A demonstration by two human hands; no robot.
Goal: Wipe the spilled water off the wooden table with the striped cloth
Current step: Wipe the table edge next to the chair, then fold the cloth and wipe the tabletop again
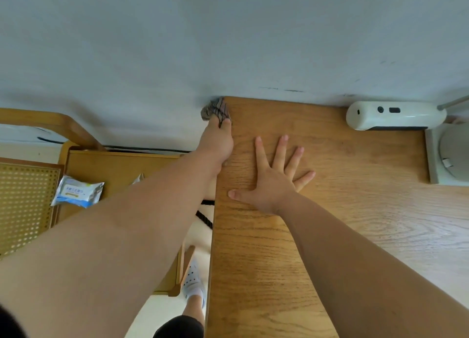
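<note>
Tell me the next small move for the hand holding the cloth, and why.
Probably draw the grey striped cloth back toward the body along the left edge of the brown wooden table. The left hand grips it bunched at the far left corner, against the pale wall, so forward travel is spent. The right hand rests flat. No water shows clearly.

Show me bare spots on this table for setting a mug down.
Bare wood on the wooden table: the wide stretch right of the right hand, nearer than the white device. Crowded: the far left corner, where the left hand grips the striped cloth.
</note>
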